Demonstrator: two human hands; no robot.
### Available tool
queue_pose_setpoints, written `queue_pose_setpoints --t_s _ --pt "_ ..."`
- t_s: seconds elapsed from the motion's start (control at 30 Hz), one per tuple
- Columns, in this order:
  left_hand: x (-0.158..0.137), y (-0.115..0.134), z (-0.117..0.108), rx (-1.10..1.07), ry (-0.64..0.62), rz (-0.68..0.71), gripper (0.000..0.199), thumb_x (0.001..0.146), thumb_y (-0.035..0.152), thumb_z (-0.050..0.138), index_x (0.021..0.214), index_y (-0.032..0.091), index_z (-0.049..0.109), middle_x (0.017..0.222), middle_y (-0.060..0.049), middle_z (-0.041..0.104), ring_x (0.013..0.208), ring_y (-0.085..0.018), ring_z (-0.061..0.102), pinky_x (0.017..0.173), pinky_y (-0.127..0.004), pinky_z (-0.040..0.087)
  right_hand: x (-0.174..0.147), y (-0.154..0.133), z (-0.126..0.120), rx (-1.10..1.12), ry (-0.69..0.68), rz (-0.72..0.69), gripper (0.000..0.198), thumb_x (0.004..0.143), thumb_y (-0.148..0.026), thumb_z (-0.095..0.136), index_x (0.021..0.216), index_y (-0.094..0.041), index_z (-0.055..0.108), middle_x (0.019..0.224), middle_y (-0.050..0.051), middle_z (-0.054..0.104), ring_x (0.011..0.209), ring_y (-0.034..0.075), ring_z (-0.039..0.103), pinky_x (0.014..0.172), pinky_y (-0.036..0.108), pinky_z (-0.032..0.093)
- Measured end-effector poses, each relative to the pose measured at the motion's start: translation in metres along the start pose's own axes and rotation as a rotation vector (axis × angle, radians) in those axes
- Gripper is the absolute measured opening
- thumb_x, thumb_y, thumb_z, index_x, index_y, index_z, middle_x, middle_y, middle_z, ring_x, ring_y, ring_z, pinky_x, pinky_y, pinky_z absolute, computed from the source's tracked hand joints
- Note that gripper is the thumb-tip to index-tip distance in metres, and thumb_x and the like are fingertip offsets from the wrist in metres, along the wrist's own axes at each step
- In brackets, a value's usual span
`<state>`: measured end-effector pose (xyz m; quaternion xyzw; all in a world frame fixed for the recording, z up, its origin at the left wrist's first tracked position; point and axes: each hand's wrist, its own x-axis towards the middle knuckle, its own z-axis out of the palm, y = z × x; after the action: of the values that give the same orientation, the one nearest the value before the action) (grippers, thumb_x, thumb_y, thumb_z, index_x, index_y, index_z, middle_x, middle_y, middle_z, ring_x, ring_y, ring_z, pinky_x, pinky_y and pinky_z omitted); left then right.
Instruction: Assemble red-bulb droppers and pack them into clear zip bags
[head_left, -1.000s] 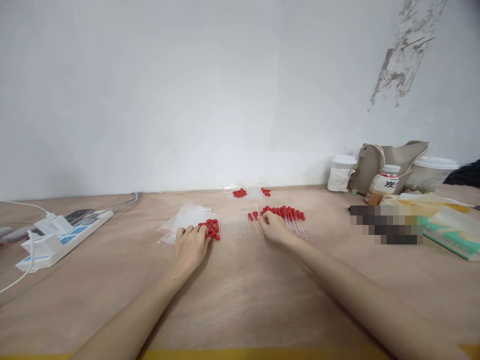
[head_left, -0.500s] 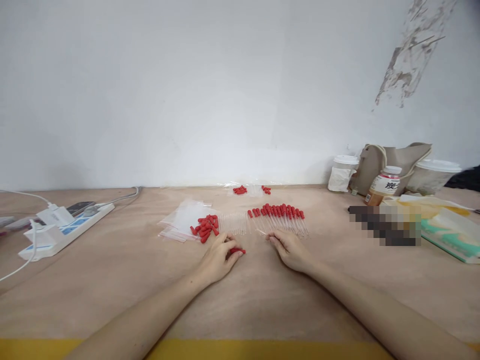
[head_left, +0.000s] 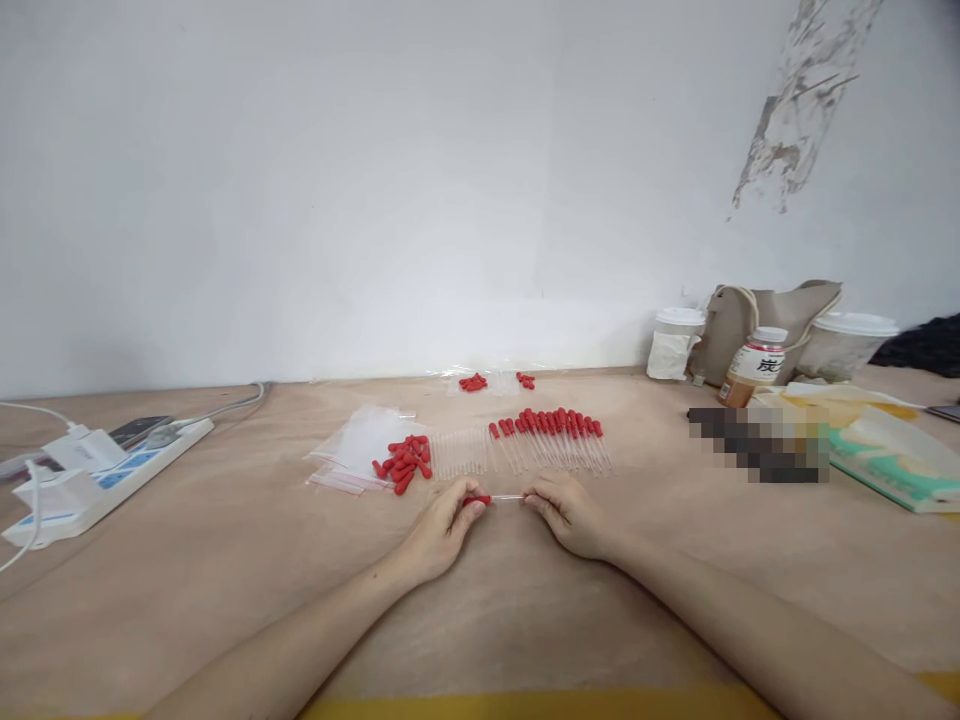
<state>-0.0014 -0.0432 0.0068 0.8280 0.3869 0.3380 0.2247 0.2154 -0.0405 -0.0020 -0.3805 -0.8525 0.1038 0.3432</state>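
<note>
Between finger and thumb, my left hand (head_left: 448, 522) is closed on a red rubber dropper bulb (head_left: 480, 499), its open end pointing right. My right hand (head_left: 564, 512) pinches a thin clear glass dropper tube (head_left: 508, 497), whose left end meets the bulb's mouth; whether it sits inside I cannot tell. Beyond my left hand lies a pile of loose red bulbs (head_left: 405, 461). A row of bare glass tubes (head_left: 460, 453) lies beside the pile. Farther right, several droppers with red bulbs (head_left: 559, 432) on their tubes lie side by side.
Clear plastic bags (head_left: 358, 447) lie left of the bulb pile. Small bags with red bulbs (head_left: 473, 382) lie by the wall. A white power strip (head_left: 112, 490) is at left. At right stand a lidded cup (head_left: 673, 345), a bottle (head_left: 753, 368) and a beige bag (head_left: 784, 312).
My right hand has brought the glass tube left and nearer to me, lining it up with the bulb's mouth. The left hand keeps its hold on the bulb. The view has shifted slightly.
</note>
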Motion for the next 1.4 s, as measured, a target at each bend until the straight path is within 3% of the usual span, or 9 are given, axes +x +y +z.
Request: queue_pose_setpoints --t_s 0.2,0.43,0.73,1.1,1.4 --pt "0.000 0.003 0.000 -0.131 -0.078 -0.026 0.015 0.087 0.026 0.040 0.087 0.018 0.052 0.078 0.000 0.058 0.071 -0.014 0.053 0.065 -0.023 0.041 0.000 0.000 0.001 -0.046 -0.015 -0.038 0.025 0.087 -0.024 0.035 0.084 -0.020 0.060 0.079 0.003 0.062 0.077 0.014 0.054 0.077 0.030 0.033" --pt "-0.002 0.003 0.001 -0.056 -0.144 -0.021 0.023 0.085 0.029 0.042 0.080 0.017 0.061 0.066 0.002 0.056 0.060 -0.011 0.048 0.055 -0.020 0.037 0.000 0.001 -0.003 -0.132 -0.074 -0.097 0.024 0.086 -0.022 0.038 0.084 -0.021 0.061 0.075 0.001 0.061 0.069 0.011 0.053 0.073 0.030 0.026" --pt "-0.002 0.008 0.002 0.097 -0.106 -0.015 0.027 0.086 0.032 0.041 0.079 0.017 0.062 0.063 0.002 0.056 0.057 -0.011 0.047 0.053 -0.019 0.034 -0.001 0.003 -0.003 -0.416 0.029 -0.194 0.020 0.080 -0.011 0.041 0.080 -0.019 0.060 0.072 0.001 0.060 0.065 0.010 0.048 0.067 0.030 0.019" --pt "-0.004 0.007 0.000 0.250 -0.114 0.173 0.025 0.087 0.030 0.041 0.080 0.016 0.061 0.066 -0.001 0.056 0.064 -0.013 0.050 0.060 -0.022 0.037 -0.004 -0.001 0.001 -0.410 0.071 -0.296 0.016 0.074 -0.010 0.043 0.069 -0.017 0.057 0.061 -0.001 0.054 0.053 0.008 0.036 0.064 0.030 0.018" --pt "-0.004 0.004 0.000 0.259 -0.115 0.238 0.025 0.088 0.027 0.039 0.081 0.015 0.060 0.065 -0.002 0.056 0.062 -0.014 0.051 0.059 -0.023 0.038 -0.005 -0.006 0.012 -0.439 0.037 -0.252 0.013 0.070 -0.008 0.046 0.067 -0.016 0.057 0.062 -0.001 0.055 0.054 0.008 0.035 0.064 0.030 0.018"
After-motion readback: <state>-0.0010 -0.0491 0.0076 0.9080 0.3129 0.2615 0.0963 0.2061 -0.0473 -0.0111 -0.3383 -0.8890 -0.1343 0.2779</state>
